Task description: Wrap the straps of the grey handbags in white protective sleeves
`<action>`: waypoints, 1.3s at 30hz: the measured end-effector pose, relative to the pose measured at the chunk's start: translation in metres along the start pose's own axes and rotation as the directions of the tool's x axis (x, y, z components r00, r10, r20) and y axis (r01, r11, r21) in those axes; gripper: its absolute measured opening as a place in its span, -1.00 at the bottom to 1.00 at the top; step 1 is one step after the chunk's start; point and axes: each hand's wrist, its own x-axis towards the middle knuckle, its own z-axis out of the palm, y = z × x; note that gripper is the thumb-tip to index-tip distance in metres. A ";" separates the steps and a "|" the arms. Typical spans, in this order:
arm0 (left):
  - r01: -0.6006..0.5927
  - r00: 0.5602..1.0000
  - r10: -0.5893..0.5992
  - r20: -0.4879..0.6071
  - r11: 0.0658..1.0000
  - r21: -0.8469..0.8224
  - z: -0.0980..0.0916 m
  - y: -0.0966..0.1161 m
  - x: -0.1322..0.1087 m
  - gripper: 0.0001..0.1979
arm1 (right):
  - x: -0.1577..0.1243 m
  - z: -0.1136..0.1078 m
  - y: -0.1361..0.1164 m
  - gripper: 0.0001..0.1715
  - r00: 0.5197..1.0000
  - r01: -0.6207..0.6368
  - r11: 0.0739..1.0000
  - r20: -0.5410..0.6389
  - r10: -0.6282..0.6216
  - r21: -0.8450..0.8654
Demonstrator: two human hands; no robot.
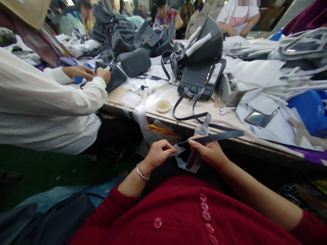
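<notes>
Nearest to us is the red knit top [178, 211]; beyond its buttons, we hold both hands in front of the table edge. Our left hand [160, 153] is pinched, thumb against fingertips, on a scrap of clear film [179, 149]. Our right hand [211, 153] grasps the dark strap [222, 136], thumb uppermost.

Note the alignment: the strap's long axis runs nearly crosswise, rising slightly from left to right. Its left end lies just beside our left fingertips, at the film; its punched end projects past our right hand, over the table edge. The right hand is thus nearer the strap's middle, the left nearer its end. A film sleeve [195, 163] hangs below the right hand.

Farther off, on the table [150, 102], we find a shallow dish [163, 111], then a dark backpack [194, 76]. At left, a co-worker's hand [103, 75] touches another dark bag [116, 79].
</notes>
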 end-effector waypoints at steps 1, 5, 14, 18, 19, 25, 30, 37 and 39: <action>0.001 1.000 -0.001 -0.003 1.000 -0.004 0.000 0.000 0.000 -0.82 | 0.000 0.000 0.001 -0.69 1.000 0.001 1.000 -0.001 -0.001 -0.012; 0.002 1.000 -0.002 -0.016 1.000 -0.020 -0.001 -0.003 -0.001 -0.84 | -0.001 -0.001 0.006 -0.71 1.000 -0.001 0.999 -0.020 0.000 -0.051; 0.065 0.997 -0.058 0.059 0.990 -0.122 0.014 0.010 -0.001 -0.84 | -0.008 0.018 0.023 -0.76 0.996 0.088 0.965 0.041 -0.080 -0.247; 0.115 0.992 -0.103 0.076 0.977 -0.180 0.023 0.008 -0.005 -0.82 | -0.006 0.011 0.028 -0.67 0.992 0.125 0.970 0.035 -0.120 -0.208; 0.136 0.989 -0.122 0.079 0.969 -0.205 0.025 0.006 -0.006 -0.82 | -0.005 0.007 0.028 -0.62 0.994 0.113 0.981 0.020 -0.111 -0.157; 0.139 0.990 -0.135 0.036 0.939 -0.315 0.037 0.005 -0.008 -0.79 | -0.004 0.012 0.033 -0.42 0.989 0.115 0.992 0.083 -0.120 0.055; -0.087 0.988 0.055 -0.143 0.970 -0.225 0.042 0.013 -0.009 -0.87 | -0.012 0.029 0.046 -0.40 0.941 0.148 0.989 0.304 -0.149 0.027; 0.039 0.998 -0.021 0.065 0.955 -0.295 0.038 0.009 -0.013 -0.82 | -0.014 0.016 0.047 -0.39 0.946 0.076 0.993 0.307 -0.101 0.093; 0.054 0.998 -0.051 0.021 0.968 -0.247 0.036 0.002 -0.015 -0.84 | -0.008 0.007 0.043 -0.39 0.983 -0.021 0.946 0.178 -0.039 0.323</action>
